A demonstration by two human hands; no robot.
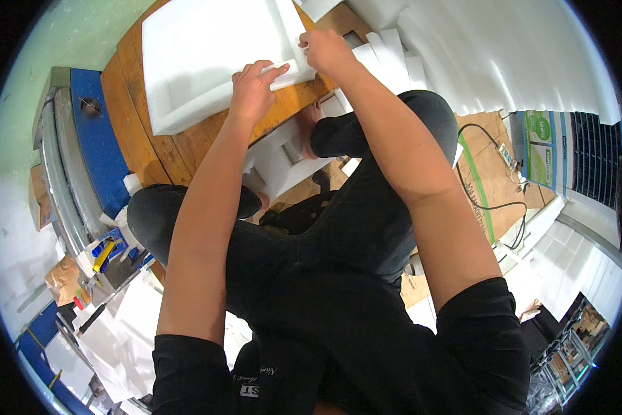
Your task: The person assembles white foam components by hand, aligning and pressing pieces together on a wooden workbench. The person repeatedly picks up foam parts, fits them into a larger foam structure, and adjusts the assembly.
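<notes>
In the head view, a white foam tray [210, 52] is lying at eleven o'clock on a wooden table [127, 97]. Toward its near right corner, the left hand [253, 86] is resting with thumb and fingers spread; whether it is pinching, I cannot tell. At twelve, the right hand [327, 52] is curling its fingers beside the right wall, its grip unclear.

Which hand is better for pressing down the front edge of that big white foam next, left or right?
Probably the left hand: it is already at the near edge of the white foam. The right hand is at the foam's right side, farther along.
</notes>
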